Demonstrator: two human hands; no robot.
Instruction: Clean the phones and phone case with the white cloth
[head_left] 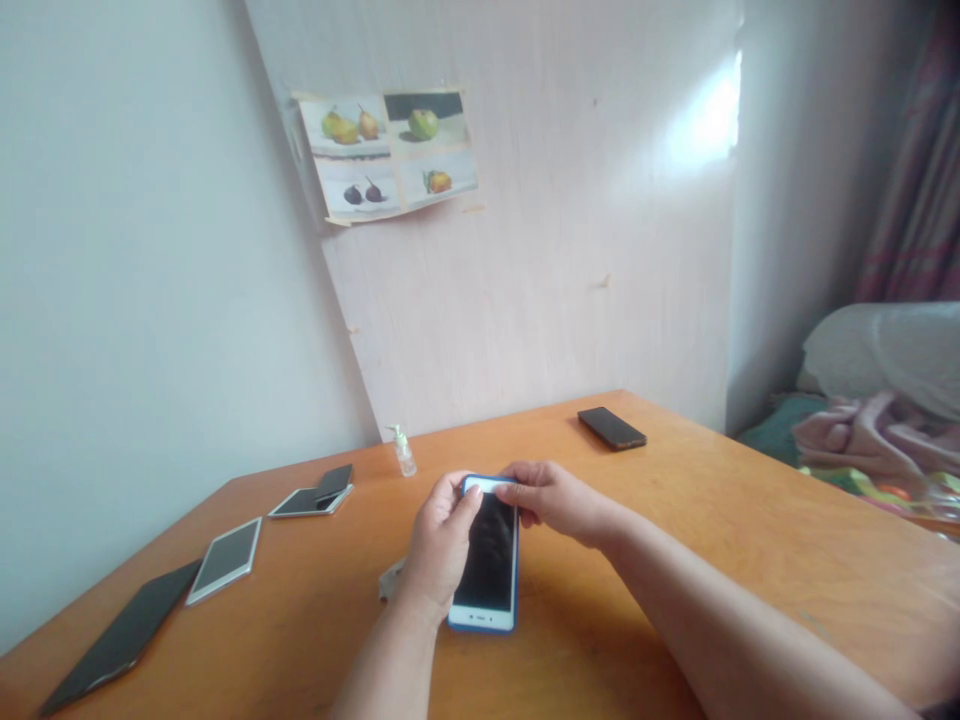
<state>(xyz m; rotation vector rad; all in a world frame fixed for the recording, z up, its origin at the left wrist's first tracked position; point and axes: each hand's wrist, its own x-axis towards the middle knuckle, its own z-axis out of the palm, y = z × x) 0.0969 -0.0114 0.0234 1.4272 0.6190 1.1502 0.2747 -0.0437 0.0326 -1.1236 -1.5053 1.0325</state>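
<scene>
A: Where do we see the phone [493,560]?

B: At the lower middle of the frame, dark screen facing us, in a blue case [484,629].

A: And our 2 hands?

B: Both hold it near its upper end. The fingers of our left hand [435,545] grip the upper left edge, thumb on the white front. The fingers of our right hand [555,497] pinch the upper right corner, that thumb on the front too.

A: Does the phone touch the tabletop [720,500]?

B: We cannot tell. Beside our left wrist we see a grey scrap [390,582], partly hidden.

A: What lies at the left of the frame?

B: A black slab [124,640] at the lower left, a white tablet [225,560] at its upper end, then a pale device [300,501] with a small dark piece [335,481] overlapping it.

A: Farther back?

B: A pump bottle [405,455] stands upright near the middle, and we find a black phone [613,428] right of centre.
</scene>
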